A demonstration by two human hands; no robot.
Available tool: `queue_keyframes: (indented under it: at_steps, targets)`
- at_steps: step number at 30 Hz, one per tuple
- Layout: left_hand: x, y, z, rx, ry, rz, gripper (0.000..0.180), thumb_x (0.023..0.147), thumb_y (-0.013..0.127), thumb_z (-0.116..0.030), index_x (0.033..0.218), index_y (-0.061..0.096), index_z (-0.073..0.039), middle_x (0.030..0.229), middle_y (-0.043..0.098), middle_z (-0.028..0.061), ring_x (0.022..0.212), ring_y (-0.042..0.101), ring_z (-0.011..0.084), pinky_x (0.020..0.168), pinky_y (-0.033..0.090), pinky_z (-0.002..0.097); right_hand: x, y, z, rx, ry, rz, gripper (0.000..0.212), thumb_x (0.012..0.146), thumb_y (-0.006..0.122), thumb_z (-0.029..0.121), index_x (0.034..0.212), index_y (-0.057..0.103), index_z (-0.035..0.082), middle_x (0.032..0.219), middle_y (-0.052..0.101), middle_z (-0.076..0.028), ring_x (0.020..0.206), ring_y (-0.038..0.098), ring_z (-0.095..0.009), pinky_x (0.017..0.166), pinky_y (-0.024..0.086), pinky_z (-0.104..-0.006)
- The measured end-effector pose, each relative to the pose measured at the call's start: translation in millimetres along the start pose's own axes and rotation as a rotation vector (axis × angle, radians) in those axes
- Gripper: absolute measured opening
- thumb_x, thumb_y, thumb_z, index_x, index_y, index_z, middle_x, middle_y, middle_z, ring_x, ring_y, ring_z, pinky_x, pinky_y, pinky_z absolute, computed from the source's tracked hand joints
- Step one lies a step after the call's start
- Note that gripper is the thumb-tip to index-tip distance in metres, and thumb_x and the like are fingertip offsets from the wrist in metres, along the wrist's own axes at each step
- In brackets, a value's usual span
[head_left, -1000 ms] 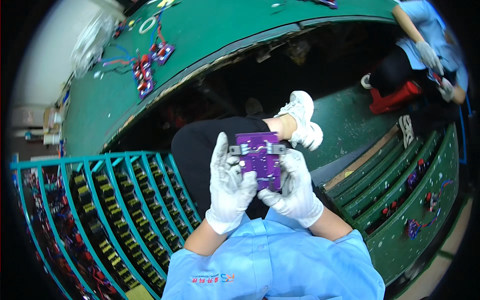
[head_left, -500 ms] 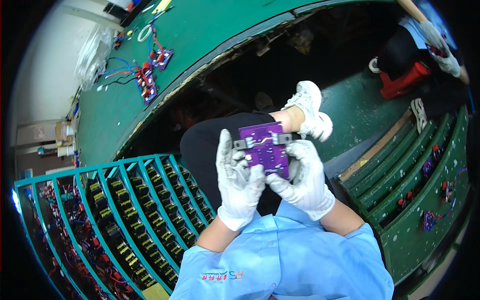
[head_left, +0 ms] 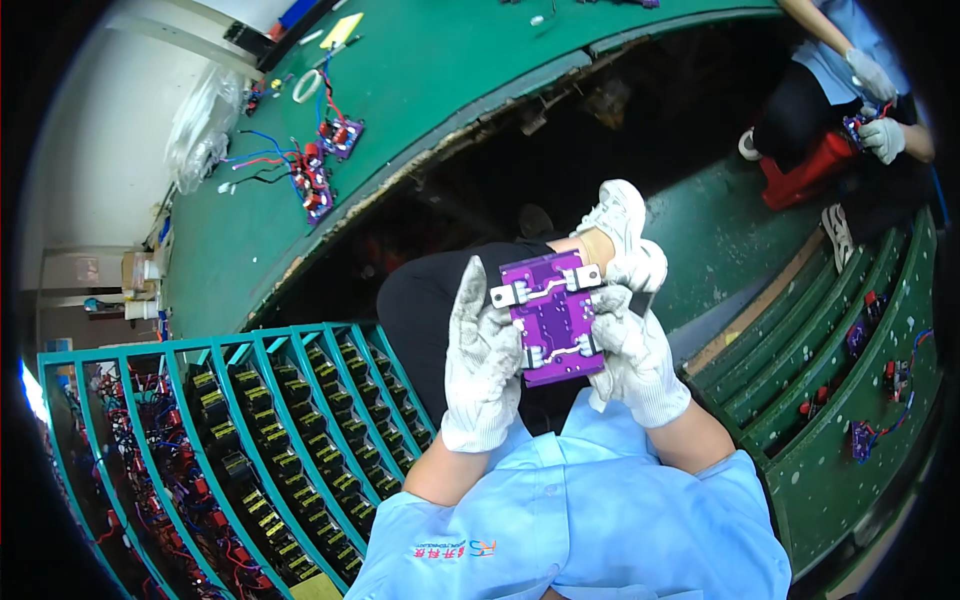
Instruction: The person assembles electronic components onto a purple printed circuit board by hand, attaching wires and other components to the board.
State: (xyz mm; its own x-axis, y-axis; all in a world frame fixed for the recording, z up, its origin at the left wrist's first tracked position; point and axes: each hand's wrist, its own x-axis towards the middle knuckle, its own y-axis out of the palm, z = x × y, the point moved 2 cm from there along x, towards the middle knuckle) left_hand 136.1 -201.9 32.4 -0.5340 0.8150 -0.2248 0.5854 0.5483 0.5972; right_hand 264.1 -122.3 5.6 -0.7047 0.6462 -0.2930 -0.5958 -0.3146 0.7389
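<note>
Green table (head_left: pixel 430 90) beyond; purple circuit board (head_left: pixel 552 318) in front
Left hand (head_left: pixel 482 362) and right hand (head_left: pixel 637 352) grip opposite edges; likely light, stiff, fragile: hold edges only.

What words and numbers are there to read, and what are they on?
Blue shirt: a small printed logo and lettering in red, orange and blue; I won't copy it out.
Purple circuit board: any lettering is too small to read.
Yellow slip on the green table: no writing can be made out.
</note>
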Motion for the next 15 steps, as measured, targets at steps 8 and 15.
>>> queue_keyframes:
  at_steps: [8,15]
  targets:
    - [-18.5,-4.4,-9.9,-0.191,0.054,0.093,0.071,0.086,0.057,-0.029,0.14,0.016,-0.007,0.116,0.047,0.0094,0.099,0.055,0.0144,0.085,0.049,0.0271,-3.8,-1.0,-23.0,0.388,0.074,0.311,0.032,0.094,0.045,0.031,0.112,0.045,0.005,0.089,0.056,-0.003,0.073,0.057,-0.008,0.062,0.049,-0.0219]
    - [-26.7,-11.5,-7.6,-0.221,0.108,0.122,0.068,0.087,0.057,-0.023,0.14,0.017,-0.005,0.113,0.048,0.008,0.098,0.054,0.0132,0.084,0.049,0.0255,-12.4,9.7,-24.5,0.4,0.044,0.34,0.032,0.096,0.039,0.029,0.118,0.042,0.006,0.105,0.054,-0.005,0.089,0.057,-0.012,0.071,0.051,-0.0259]
